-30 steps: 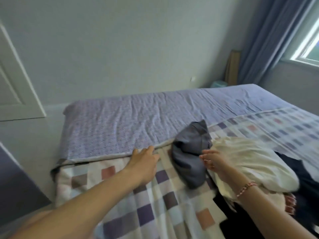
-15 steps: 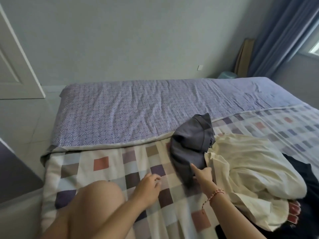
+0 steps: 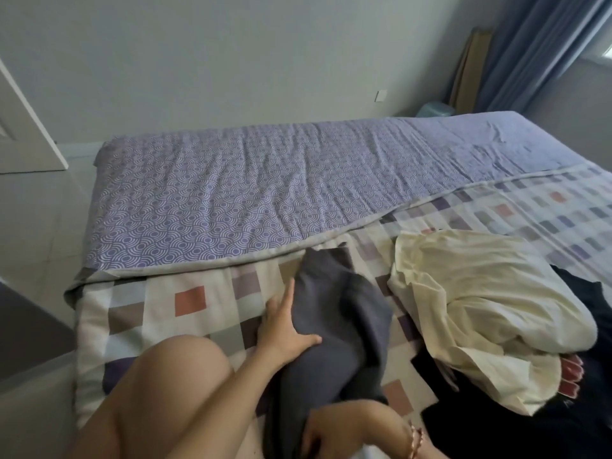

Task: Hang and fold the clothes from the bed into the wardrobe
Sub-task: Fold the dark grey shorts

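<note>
A dark grey garment (image 3: 334, 326) lies stretched toward me on the checkered quilt (image 3: 159, 303) of the bed. My left hand (image 3: 281, 329) lies flat along its left edge, fingers straight and thumb spread onto the cloth. My right hand (image 3: 331, 432), at the bottom of the view, grips the garment's near end with curled fingers; a beaded bracelet is on that wrist. A cream garment (image 3: 470, 303) lies crumpled to the right. Beside and under it is a dark navy garment (image 3: 589, 376) with a red print.
A purple patterned sheet (image 3: 248, 193) covers the far half of the bed. My knee (image 3: 175, 369) rests on the near edge. A white door (image 3: 23, 134) stands at the left, blue curtains (image 3: 536, 51) at the back right, with a board leaning on the wall.
The grey garment has been pulled toward me and drawn out long. My right hand dropped to its near end and took hold. My left hand moved right onto its edge.
</note>
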